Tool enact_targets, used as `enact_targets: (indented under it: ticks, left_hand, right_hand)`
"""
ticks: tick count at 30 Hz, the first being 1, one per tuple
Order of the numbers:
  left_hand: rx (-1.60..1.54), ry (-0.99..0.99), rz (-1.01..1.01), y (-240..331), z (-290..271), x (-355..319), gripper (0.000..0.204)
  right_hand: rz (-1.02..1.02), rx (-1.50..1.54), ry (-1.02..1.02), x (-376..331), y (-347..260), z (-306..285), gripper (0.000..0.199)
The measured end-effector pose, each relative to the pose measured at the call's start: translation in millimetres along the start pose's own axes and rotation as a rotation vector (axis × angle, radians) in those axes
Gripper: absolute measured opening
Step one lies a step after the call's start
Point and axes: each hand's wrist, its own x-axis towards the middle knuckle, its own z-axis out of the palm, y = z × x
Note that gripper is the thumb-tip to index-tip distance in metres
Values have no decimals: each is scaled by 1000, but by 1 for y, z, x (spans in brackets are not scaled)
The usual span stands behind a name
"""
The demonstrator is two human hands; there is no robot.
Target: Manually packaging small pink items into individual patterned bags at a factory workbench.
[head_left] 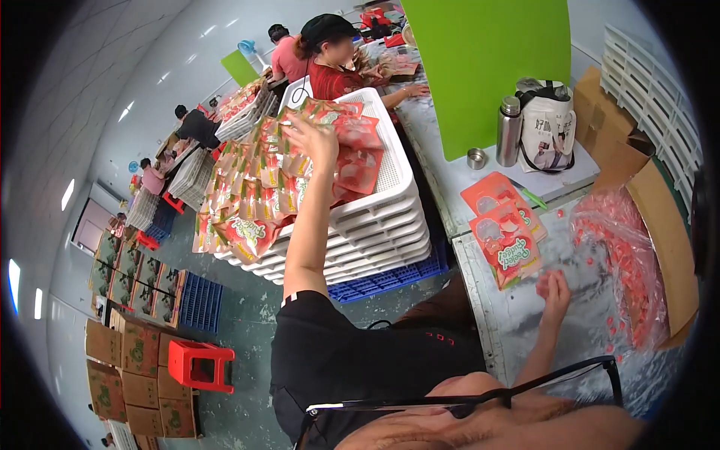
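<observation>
- Left hand [313, 141]: fingers spread, grip released, over the pouches [251, 176]; I cannot tell whether the fingertips touch them.
- Right hand [555, 295]: fingers curled above the table [559, 244], near the pair of pouches [506, 240]; I cannot tell whether it grasps anything.
- Pouches: red, laid in overlapping rows in a white tray [394, 169], crowding its left side.
- Tray: uppermost of a white stack [382, 244] above a blue base [390, 279].
- Pair of pouches: one partly over the other, near the table's left edge.
- Carton [664, 251]: at the table's right, with clear film [600, 214] around small red packets [637, 289]; I see others loose on the tabletop.
- Farther back: steel bottle [508, 133], cup [475, 158] and bag [546, 131], near a green board [484, 75].
- Beyond the tray: a co-worker in red [326, 81].
</observation>
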Motion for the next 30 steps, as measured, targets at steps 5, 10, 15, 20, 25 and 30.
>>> enact_targets:
  ticks: [5,10,15,20,25,30]
  left_hand:
    - [300,-514,749,26,9,-39,58]
    - [677,-1314,640,16,46,-27,67]
    - [563,-818,714,24,40,-26,56]
    - [-420,-741,889,171,-39,-107,31]
    - [-918,-1189,1005,217,-148,-318,32]
    - [-610,-1164,1098,209,-163,-411,55]
  right_hand:
    - [88,-40,37,-7,37,-27,23]
    - [3,-59,53,-2,58,-42,19]
    - [-70,-176,231,-7,51,-66,21]
    - [-445,-875,576,9,32,-138,27]
    - [-566,-1193,821,63,-19,-212,41]
    - [342,-1210,806,106,-54,-284,72]
